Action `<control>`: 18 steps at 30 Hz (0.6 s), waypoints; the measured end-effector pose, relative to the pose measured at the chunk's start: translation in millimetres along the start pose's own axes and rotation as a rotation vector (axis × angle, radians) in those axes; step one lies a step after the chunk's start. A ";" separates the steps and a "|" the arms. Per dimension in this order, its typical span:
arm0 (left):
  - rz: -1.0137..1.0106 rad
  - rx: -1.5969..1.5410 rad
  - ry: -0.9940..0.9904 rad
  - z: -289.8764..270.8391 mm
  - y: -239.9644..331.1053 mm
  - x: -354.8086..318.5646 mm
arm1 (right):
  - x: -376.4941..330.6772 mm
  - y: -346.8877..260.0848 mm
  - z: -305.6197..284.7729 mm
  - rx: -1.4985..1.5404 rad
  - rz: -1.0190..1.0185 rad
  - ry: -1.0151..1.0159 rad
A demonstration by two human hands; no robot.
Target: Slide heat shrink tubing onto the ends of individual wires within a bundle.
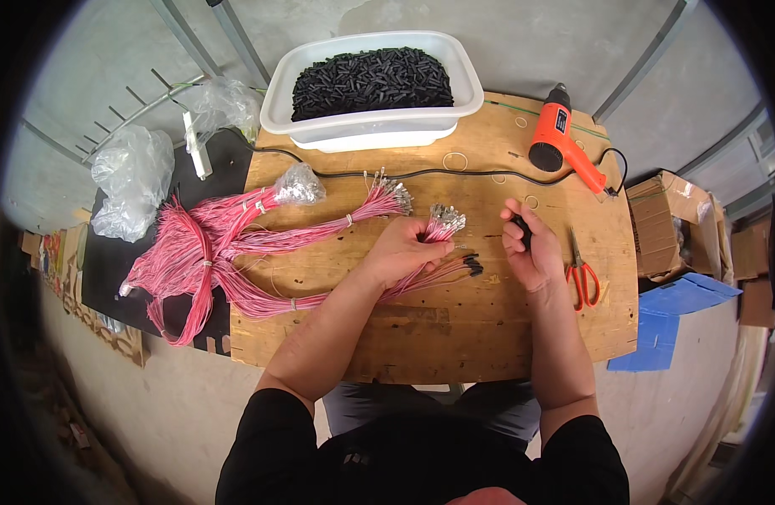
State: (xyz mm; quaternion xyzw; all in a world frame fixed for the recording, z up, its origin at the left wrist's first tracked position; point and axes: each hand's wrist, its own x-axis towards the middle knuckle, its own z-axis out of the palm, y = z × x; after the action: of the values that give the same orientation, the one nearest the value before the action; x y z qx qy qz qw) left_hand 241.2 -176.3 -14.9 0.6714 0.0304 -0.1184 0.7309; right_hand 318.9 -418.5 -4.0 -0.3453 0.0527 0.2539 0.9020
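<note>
While 2 hands hover over the bench (497, 341), what counts is the gap between them. Left hand (407, 255) is closed around a pink wire bundle (440, 230), thumb and fingers pinching just behind the silvery tips (450, 219). That front end slants right and toward the bench's far edge, so I read the tips as offered to the right hand's side.

Right hand (533, 255) has its fingers curled in, holding a small black piece (522, 230). Can't tell from here if it's 1 piece or several. Its long axis looks to run roughly near-to-far, so by my read it's out of line with the bundle. Piece lies right of the tips, about level with them, near but not touching. Left hand is obviously nearer the wires; right hand has the black piece.

Watch the spot below the left hand: more pink wires (429, 278) lie there, pointing right, with black ends (471, 265) sitting between the hands on the near side. My judgement: easy to snag if either hand dips. Scissors (582, 284) lie just right of the right hand, well clear of the gap.
</note>
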 end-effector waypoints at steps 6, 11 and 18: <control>-0.007 -0.009 0.005 0.6 0.1 0.3 | -1.8 2.6 5.3 -0.041 0.035 0.024; -0.007 -0.012 0.007 0.6 0.0 0.3 | -1.7 4.8 1.9 -0.082 0.063 -0.080; -0.003 -0.032 -0.003 -0.2 0.1 0.6 | -9.0 6.2 10.2 -0.203 0.063 -0.080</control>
State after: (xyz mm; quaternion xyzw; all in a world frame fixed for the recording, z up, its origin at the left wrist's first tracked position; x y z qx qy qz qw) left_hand 241.8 -176.2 -15.0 0.6596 0.0320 -0.1199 0.7413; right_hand 307.3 -411.8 2.4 -0.4228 0.0016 0.2999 0.8552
